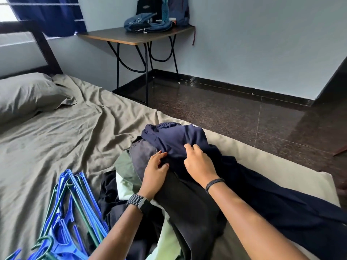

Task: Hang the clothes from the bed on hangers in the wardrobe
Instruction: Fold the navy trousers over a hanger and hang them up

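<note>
Head view: a heap of dark clothes [187, 184] lies on the near right part of the bed [65, 132], close to the bed's right edge. On top sits a navy garment [174, 137], bunched at the far end of the heap, with dark navy cloth trailing from there toward the near right, so the heap's long axis runs from far left to near right. Under it show a grey garment [140, 156] and a pale green garment [127, 186], with black cloth toward the near edge.

The left hand [155, 170], with a dark watch [139, 202] on its wrist, rests on the heap; its grip is curled, thumb and fingertips nipping a fold where the grey and navy cloth meet. The right hand [199, 162], a black band [214, 183] on its wrist, is just beside it; its grip is curled too, fingers gathering the navy cloth.

A bundle of blue and green plastic hangers [69, 212] lies on the olive sheet at the near left, just beside the clothes, hooks toward the camera and long arms reaching away.

A grey pillow [28, 96] lies at the far left. Past the bed, a folding worktop [135, 37] stands against the wall and carries blue bags [148, 22].
</note>
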A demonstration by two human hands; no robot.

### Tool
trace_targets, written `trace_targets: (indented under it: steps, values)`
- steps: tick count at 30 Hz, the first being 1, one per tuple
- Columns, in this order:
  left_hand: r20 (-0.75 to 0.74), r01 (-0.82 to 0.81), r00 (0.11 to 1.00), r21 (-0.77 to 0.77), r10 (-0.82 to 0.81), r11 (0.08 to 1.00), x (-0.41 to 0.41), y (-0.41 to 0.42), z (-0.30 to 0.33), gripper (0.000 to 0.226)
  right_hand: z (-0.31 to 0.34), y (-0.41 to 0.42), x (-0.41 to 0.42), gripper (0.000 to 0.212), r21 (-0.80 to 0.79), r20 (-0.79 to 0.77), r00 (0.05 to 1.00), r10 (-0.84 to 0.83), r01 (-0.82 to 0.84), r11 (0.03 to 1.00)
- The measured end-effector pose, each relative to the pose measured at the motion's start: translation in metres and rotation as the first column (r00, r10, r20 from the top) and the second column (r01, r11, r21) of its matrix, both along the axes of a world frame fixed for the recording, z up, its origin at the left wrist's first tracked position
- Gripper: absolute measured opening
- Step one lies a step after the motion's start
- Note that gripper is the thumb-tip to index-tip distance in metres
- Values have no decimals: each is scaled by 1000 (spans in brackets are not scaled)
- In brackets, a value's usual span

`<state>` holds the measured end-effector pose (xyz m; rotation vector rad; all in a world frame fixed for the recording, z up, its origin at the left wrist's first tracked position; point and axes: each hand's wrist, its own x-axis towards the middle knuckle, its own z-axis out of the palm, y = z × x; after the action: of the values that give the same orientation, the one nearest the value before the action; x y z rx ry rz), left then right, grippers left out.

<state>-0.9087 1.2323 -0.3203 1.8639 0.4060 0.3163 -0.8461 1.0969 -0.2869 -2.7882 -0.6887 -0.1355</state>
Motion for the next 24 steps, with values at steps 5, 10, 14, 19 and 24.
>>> trace_targets:
  steps: [5,10,14,19,24]
  values:
    - [-34,-233,968,-496,250,836,4,-2,7,22,19,-33,-21,28,181,-72,996,47,-33,983]
    - [-107,-201,979,-582,171,788,3,-20,15,61,30,-56,-54,19,265,-144,985,99,-58,963]
    - [-66,-140,990,-518,123,844,-6,-36,27,51,23,-61,-73,35,262,-80,990,115,-91,961]
    - [36,50,999,-484,-37,874,-17,-51,42,23,21,-77,-78,42,309,-258,943,213,-128,942]
    - [224,320,940,-325,-256,890,-23,-73,61,25,48,-95,-58,17,557,-62,998,31,9,831]
